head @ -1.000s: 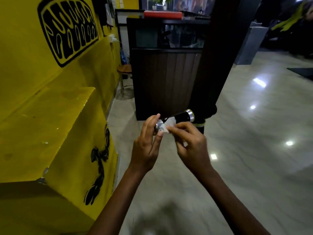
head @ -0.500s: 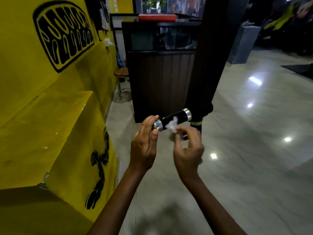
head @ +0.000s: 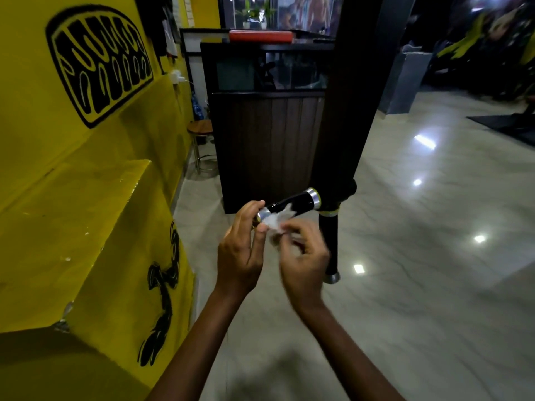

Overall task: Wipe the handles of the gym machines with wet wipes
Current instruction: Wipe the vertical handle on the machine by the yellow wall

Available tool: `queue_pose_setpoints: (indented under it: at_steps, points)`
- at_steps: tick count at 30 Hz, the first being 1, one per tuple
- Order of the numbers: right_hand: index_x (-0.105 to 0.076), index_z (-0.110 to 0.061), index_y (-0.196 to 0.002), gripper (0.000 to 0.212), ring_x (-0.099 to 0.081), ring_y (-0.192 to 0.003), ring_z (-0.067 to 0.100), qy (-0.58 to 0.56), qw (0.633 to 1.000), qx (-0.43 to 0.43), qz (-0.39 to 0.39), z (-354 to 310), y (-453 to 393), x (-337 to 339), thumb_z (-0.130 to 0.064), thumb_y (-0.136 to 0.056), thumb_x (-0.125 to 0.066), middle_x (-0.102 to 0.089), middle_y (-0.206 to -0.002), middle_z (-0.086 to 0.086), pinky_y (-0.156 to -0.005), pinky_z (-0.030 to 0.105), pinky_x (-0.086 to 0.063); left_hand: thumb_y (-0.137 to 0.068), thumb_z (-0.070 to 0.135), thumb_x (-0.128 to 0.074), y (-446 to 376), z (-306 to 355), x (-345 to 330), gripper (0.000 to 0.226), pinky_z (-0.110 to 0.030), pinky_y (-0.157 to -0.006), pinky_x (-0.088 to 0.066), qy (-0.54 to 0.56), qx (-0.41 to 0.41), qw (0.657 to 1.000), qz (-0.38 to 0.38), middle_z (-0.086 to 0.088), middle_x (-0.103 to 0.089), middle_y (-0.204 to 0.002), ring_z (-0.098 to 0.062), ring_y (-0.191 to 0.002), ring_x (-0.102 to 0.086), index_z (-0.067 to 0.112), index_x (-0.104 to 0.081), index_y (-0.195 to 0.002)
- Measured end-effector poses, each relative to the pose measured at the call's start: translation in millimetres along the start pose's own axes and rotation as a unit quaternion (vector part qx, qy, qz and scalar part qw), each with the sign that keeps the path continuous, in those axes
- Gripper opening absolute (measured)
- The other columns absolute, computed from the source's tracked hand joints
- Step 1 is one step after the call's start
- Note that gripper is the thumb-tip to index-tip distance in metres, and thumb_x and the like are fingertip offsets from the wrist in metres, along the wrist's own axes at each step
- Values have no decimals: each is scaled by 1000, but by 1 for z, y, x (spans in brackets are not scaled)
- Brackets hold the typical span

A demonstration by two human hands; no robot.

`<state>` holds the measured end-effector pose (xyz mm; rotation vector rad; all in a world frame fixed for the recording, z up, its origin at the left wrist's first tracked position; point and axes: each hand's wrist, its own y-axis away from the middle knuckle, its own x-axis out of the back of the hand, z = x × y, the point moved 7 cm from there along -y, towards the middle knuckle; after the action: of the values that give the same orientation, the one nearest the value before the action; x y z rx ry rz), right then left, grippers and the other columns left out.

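Two bare forearms reach up from six o'clock toward the middle of the view. The left hand (head: 241,250) has its fingers curled round the near chrome end of one black handle (head: 291,206), fingertips on the cap. The right hand (head: 304,256), blurred, pinches one white wet wipe (head: 275,222) between thumb and fingers, the wipe lying against the underside of the handle just right of the left fingertips. The handle runs toward one o'clock to a second chrome ring, where it meets a dark upright machine post (head: 347,96); a second black handle (head: 330,247) hangs down from the same joint at three o'clock of the right hand. At nine o'clock stands a yellow wall (head: 72,212) with two black painted marks. Farther, at twelve o'clock, are one dark slatted counter (head: 266,140) and one round stool (head: 201,130) to its left, on a glossy tiled floor (head: 419,270).
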<state>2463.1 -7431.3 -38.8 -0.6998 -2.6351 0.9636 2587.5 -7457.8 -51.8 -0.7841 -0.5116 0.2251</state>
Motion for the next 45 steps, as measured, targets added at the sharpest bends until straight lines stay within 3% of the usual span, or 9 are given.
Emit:
queue_pose_setpoints:
  at_steps: [3, 7, 13, 17, 22, 29, 36, 42, 45]
  points:
    - [-67, 1, -94, 22, -57, -82, 12, 133, 990, 43, 32, -6, -42, 30, 12, -78, -57, -61, -92, 13, -76, 2, -38, -97, 38, -38, 1, 1, 0, 37, -25, -84, -50, -18, 3, 1000, 6, 0, -53, -133, -11, -110, -57, 24, -42, -132]
    - [-63, -6, -117, 35, -55, -100, 19, 307, 937, 47, -159, -6, -54, 1, 5, -85, -56, -55, -112, 10, -80, 10, -37, -99, 42, -34, 1, 2, -2, 43, -29, -86, -51, -20, 3, 1000, 16, -5, -53, -133, -9, -115, -53, 17, -43, -134]
    - [-64, -10, -116, 30, -51, -97, 15, 315, 921, 45, -225, -20, -68, -2, -1, -90, -52, -52, -113, 8, -78, 17, -38, -100, 40, -35, 1, 2, -2, 45, -29, -89, -51, -26, 0, 1000, 17, -4, -52, -135, -12, -120, -52, 15, -43, -136]
    - [-60, -5, -114, 26, -49, -106, 23, 423, 862, 25, -280, -24, -65, -19, -1, -90, -52, -45, -120, 12, -79, 25, -42, -100, 40, -35, 2, 2, -2, 48, -27, -92, -49, -14, 2, 1000, 24, -4, -51, -136, -12, -122, -51, 11, -44, -137]
    - [-63, -9, -113, 24, -50, -95, 16, 307, 859, 38, -408, -38, -56, -44, -13, -91, -55, -48, -112, 6, -75, 20, -44, -100, 40, -34, 1, 2, -3, 48, -23, -95, -47, -5, -6, 1000, 29, 3, -46, -138, -9, -125, -48, 11, -41, -139]
    - [-63, -11, -112, 24, -50, -100, 23, 429, 834, 29, -346, -26, -74, -30, -7, -89, -56, -45, -115, 10, -74, 25, -38, -99, 42, -35, 2, 2, -2, 48, -24, -91, -49, 0, 4, 1000, 27, 6, -44, -138, -12, -124, -50, 18, -36, -141]
    - [-64, -9, -115, 26, -52, -93, 15, 266, 860, 90, -426, -45, -49, -37, -9, -91, -53, -52, -112, 6, -75, 21, -41, -100, 42, -33, 3, 4, -2, 50, -16, -94, -46, 14, 1, 1000, 22, 5, -38, -144, -8, -129, -45, 16, -33, -142]
    - [-66, -15, -112, 26, -46, -84, 15, 405, 863, 114, -278, -27, -77, 2, -5, -91, -53, -50, -101, 6, -61, 21, -31, -97, 39, -38, 3, 3, -1, 42, -7, -79, -47, 9, 27, 999, 19, 7, -44, -137, -15, -104, -63, 23, -38, -137]
    - [-68, -7, -101, 23, -56, -84, 30, 366, 883, 145, -254, -40, -65, -12, 3, -81, -61, -56, -95, 14, -58, 31, -43, -97, 36, -39, 4, 2, -1, 42, -5, -77, -45, 5, 33, 999, 21, -1, -49, -137, -16, -100, -65, 22, -40, -136]
